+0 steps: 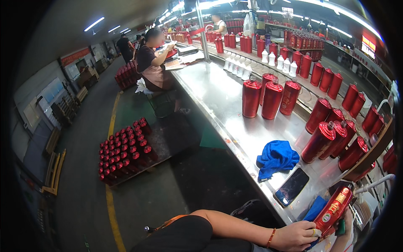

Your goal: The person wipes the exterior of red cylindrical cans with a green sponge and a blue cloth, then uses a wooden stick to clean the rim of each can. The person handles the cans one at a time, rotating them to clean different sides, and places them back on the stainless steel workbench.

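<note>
At the lower right, a glossy red bottle (pixel 336 208) with gold lettering and a small round label lies tilted over the bench edge. My left hand (pixel 298 236), wearing a ring and a beaded bracelet, has its fingers closed round the bottle's lower end. Close along the bottle's right side is my right hand (pixel 346 224), partly hidden behind it. A small dark green object (pixel 341 227) shows at that hand; its kind is unclear. Part of a blue cloth (pixel 315 208) sits beside the bottle.
On the metal bench (pixel 235 138) lie a phone (pixel 291 187) and a crumpled blue cloth (pixel 278 157). Several red bottles (pixel 273 101) stand beyond, beside a conveyor with white bottles (pixel 280 62). Bottles fill a floor pallet (pixel 126 151). A seated co-worker (pixel 153 63) works farther along.
</note>
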Motion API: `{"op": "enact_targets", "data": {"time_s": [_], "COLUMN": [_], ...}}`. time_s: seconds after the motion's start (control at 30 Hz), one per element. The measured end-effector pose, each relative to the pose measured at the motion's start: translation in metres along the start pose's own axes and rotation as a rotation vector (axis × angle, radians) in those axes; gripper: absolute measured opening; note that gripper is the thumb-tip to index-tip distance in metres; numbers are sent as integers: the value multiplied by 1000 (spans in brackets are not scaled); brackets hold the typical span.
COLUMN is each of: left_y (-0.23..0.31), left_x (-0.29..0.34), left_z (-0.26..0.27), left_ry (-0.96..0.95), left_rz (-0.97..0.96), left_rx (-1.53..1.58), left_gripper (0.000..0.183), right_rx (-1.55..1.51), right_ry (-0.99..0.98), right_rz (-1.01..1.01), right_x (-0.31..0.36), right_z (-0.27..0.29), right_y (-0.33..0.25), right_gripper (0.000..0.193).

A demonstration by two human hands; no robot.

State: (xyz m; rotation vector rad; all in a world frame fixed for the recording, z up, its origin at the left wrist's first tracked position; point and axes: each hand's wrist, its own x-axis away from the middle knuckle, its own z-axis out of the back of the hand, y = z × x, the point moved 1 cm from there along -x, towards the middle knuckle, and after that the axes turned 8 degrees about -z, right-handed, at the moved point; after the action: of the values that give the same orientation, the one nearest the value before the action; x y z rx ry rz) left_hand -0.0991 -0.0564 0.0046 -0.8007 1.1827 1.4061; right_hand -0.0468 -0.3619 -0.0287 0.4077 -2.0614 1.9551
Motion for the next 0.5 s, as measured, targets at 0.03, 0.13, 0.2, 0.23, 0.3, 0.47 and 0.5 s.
{"op": "enact_targets", "data": {"time_s": [0.03, 0.13, 0.2, 0.23, 0.3, 0.47, 0.5], "left_y": [1, 1, 1, -1, 3, 4, 3], "left_x": [-1, 0, -1, -2, -4, -5, -5], "left_z": [-1, -4, 0, 2, 6, 9, 8], "left_ry": [5, -36, -26, -18, -15, -8, -20], "left_rz": [-4, 3, 11, 7, 12, 36, 40], "left_rx": [3, -28, -14, -4, -6, -2, -13], "left_gripper": [15, 16, 16, 16, 15, 13, 13], "right_rx": [127, 407, 352, 203, -188, -113, 7], "right_ry": [-11, 40, -8, 39, 242, -48, -20], "right_rz": [3, 154, 75, 2, -103, 14, 16], "right_x": [8, -1, 7, 12, 9, 1, 2], "right_z": [-7, -1, -5, -17, -42, -15, -15], "right_y": [-16, -23, -34, -35, -18, -5, -12], "right_gripper": [45, 41, 43, 45, 51, 66, 60]}}
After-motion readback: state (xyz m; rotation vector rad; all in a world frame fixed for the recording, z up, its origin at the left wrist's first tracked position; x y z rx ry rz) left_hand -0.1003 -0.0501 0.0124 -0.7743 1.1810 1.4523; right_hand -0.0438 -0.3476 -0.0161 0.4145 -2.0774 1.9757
